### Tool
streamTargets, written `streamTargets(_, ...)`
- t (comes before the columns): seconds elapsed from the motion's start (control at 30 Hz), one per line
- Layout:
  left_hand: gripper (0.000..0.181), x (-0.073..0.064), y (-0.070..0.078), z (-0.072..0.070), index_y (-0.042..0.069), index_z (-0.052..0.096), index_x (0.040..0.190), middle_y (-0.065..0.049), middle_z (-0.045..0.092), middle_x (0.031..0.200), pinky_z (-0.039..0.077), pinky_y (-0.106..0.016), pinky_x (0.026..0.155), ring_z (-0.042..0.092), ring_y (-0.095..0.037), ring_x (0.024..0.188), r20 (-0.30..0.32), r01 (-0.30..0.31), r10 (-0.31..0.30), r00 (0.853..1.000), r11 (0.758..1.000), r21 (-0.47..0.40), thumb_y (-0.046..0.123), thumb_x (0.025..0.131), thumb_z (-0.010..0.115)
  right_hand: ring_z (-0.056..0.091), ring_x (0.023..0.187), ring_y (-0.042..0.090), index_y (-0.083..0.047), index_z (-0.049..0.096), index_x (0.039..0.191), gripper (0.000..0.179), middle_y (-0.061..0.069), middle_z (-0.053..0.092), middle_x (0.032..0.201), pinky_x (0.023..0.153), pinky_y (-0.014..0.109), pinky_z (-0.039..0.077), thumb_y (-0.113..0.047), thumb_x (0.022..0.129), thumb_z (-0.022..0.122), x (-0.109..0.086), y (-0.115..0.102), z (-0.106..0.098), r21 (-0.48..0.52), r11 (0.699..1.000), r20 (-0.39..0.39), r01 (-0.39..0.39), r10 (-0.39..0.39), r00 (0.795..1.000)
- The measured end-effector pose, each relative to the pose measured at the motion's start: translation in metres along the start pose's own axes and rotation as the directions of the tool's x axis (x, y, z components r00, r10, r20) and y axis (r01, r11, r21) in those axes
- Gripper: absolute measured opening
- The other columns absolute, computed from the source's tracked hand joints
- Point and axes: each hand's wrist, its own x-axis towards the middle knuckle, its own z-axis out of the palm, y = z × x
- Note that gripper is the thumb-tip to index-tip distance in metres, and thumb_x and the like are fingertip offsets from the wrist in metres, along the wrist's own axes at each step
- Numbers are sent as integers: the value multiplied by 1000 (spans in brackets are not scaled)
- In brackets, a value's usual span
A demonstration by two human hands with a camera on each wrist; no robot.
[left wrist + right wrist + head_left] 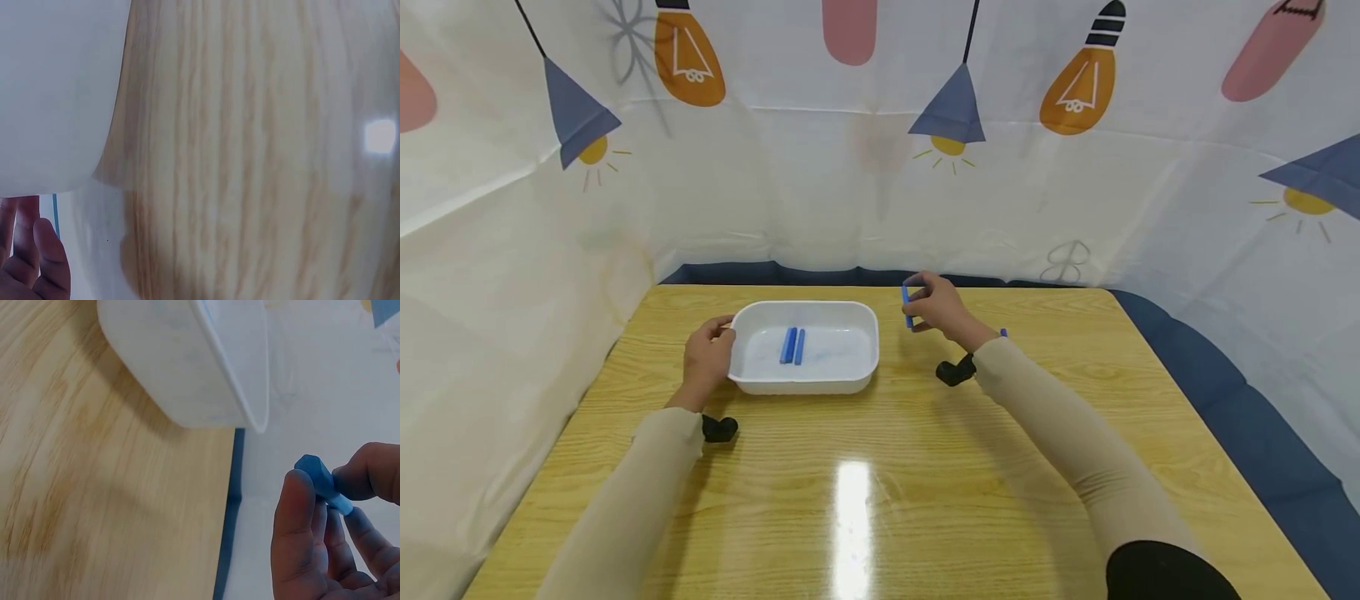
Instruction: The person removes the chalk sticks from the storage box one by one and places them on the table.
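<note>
My right hand (938, 307) is raised over the far side of the table, to the right of a white plastic tray (803, 388). Thumb and fingertips pinch a short blue stick (322, 481) with flat facets, which looks upright in the head view. At the tray's left end, my left hand (707, 354) grips the rim. The left wrist view shows part of that hand's fingers (53, 256) beside the tray's wall. Several blue sticks (792, 346) lie side by side on the tray floor, which has faint blue smudges.
Another blue piece (1003, 332) shows just past my right wrist, mostly hidden by the arm. The wooden table (760, 508) ends at a dark blue padded edge (1210, 358). Behind it hangs a white curtain (820, 192) printed with lamps and bulbs.
</note>
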Motion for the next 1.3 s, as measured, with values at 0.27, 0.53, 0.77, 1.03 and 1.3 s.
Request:
streamTargets(0.27, 47, 0, -1, 0, 19, 49, 142, -15, 52, 133, 50, -43, 95, 53, -31, 112, -8, 14, -15, 1000, 1000, -15, 35, 99, 37, 64, 82, 23, -14, 49, 134, 48, 14, 55, 109, 84, 56, 53, -7, 88, 63, -5, 15, -18, -10, 999, -20, -35, 35, 999)
streamTargets(0.53, 47, -1, 0, 0, 19, 49, 142, -15, 52, 134, 50, -43, 95, 53, -30, 112, -9, 25, -25, 1000, 1000, -17, 34, 99, 37, 63, 87, 25, -12, 48, 135, 50, 15, 54, 111, 79, 50, 56, -7, 87, 63, -8, 33, -34, -120, 989, -49, -85, 80, 996)
streamTargets(0.77, 47, -3, 3, 1, 19, 48, 142, -15, 52, 134, 51, -43, 94, 54, -30, 111, 1, 30, -30, 1000, 999, -21, 34, 99, 36, 63, 85, 28, -8, 47, 136, 51, 19, 55, 117, 77, 49, 57, -9, 88, 63, -11, 50, -43, -222, 966, -57, -132, 122, 991)
streamTargets(1.03, 47, -2, 2, 1, 19, 49, 141, -14, 52, 133, 50, -42, 95, 53, -30, 112, -7, 36, -36, 999, 999, -26, 34, 99, 37, 66, 73, 26, -7, 47, 135, 49, 21, 59, 117, 67, 42, 57, -13, 89, 63, -8, 67, -54, -297, 941, -38, -163, 159, 987)
streamTargets(1.3, 48, -2, 3, 0, 19, 50, 141, -14, 53, 132, 51, -37, 91, 53, -29, 111, -8, 27, -27, 1000, 999, -23, 35, 98, 36, 61, 61, 21, -8, 48, 134, 50, 13, 65, 96, 60, 36, 53, -13, 87, 62, -9, 73, -56, -343, 921, -12, -187, 195, 981)
